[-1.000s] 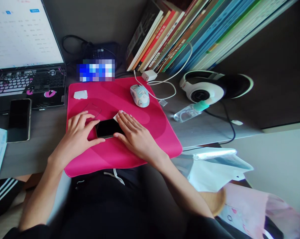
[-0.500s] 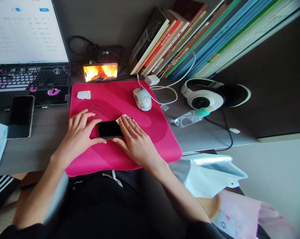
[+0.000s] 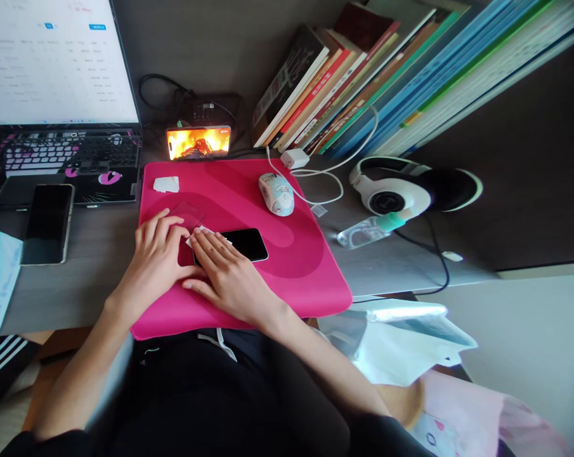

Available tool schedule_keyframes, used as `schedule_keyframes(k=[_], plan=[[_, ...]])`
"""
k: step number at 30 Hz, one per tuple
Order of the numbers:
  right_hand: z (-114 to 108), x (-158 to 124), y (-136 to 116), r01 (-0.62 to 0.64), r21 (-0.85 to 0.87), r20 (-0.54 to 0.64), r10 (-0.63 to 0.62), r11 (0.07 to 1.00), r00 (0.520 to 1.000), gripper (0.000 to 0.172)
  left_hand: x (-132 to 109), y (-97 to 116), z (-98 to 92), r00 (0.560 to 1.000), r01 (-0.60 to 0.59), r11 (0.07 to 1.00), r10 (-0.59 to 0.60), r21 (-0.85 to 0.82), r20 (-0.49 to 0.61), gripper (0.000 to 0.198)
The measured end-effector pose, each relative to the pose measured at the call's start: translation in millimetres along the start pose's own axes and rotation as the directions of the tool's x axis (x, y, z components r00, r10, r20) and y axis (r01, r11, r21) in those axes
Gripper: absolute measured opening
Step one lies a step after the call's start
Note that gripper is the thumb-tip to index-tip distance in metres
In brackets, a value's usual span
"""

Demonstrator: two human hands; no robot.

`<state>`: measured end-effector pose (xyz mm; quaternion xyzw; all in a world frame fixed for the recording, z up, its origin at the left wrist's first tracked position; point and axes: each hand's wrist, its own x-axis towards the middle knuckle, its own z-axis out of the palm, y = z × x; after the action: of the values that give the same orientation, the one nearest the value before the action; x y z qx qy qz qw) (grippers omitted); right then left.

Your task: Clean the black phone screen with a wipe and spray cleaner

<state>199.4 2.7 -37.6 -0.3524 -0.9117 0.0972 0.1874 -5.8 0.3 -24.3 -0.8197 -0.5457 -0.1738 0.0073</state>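
A black phone [image 3: 246,243] lies screen-up on the pink desk mat [image 3: 291,266]. My right hand [image 3: 224,276] lies flat across the phone's left half, its fingers together and pressing a small white wipe [image 3: 195,235] on the screen. My left hand [image 3: 153,260] rests on the mat at the phone's left end, fingers spread, thumb against the phone's edge. A clear glass screen sheet [image 3: 186,211] lies on the mat just beyond my left fingers.
A laptop [image 3: 58,95], a second dark phone [image 3: 46,222], a lit phone [image 3: 198,141], a mouse [image 3: 277,193], a small spray bottle [image 3: 367,228], headphones [image 3: 410,184] and leaning books [image 3: 363,76] surround the mat. A white scrap [image 3: 165,184] lies at the mat's far left.
My right hand has slid with the wipe from the phone's right end to its left half, uncovering the right part of the screen. The left hand has stayed in place.
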Motion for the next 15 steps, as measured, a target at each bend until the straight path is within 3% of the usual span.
schedule_keyframes(k=[9,15], plan=[[-8.1,-22.2,4.0,0.11,0.03,-0.001,-0.11,0.994,0.994,0.068,2.1,2.0,-3.4,1.0,-0.015,1.0,0.015,0.002,0.016,0.063],[-14.2,-39.5,3.7,0.105,-0.039,-0.033,-0.106,0.994,0.994,0.065,3.5,1.7,-5.2,0.997,-0.047,0.999,0.047,-0.01,0.06,0.059]])
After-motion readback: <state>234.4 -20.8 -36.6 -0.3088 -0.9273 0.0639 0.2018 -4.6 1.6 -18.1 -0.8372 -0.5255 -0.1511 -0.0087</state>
